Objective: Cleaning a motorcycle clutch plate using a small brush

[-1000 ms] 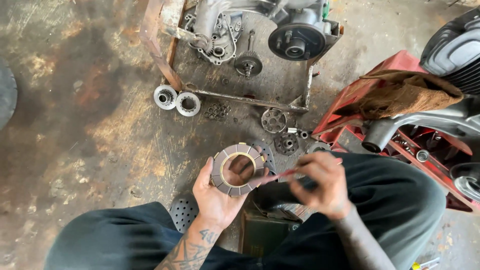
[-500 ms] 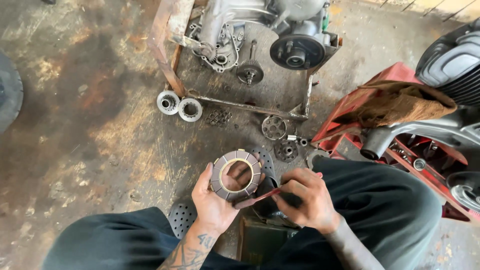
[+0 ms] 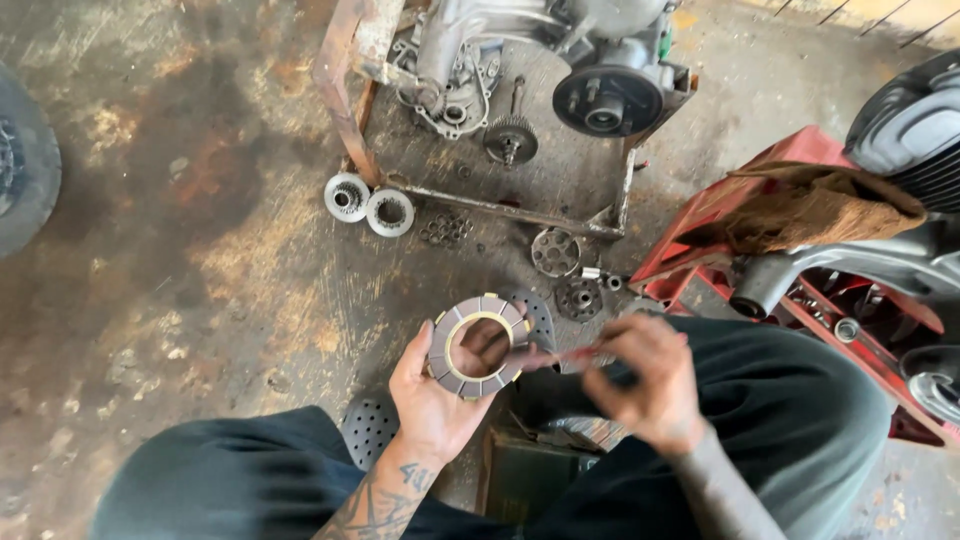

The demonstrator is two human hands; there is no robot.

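Left hand (image 3: 432,398) cupped round the rim of a stiff, light-looking friction ring (image 3: 479,346), probably greasy so best gripped by the edge, right hand (image 3: 640,380) pinching a thin red tool (image 3: 560,354) against it.

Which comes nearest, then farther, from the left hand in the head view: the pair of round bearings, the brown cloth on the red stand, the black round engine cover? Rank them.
Measured from the left hand:
1. Pair of round bearings, on the floor above the hand, slightly left.
2. Black round engine cover, up top, right of centre.
3. Brown cloth, far right on the red stand.
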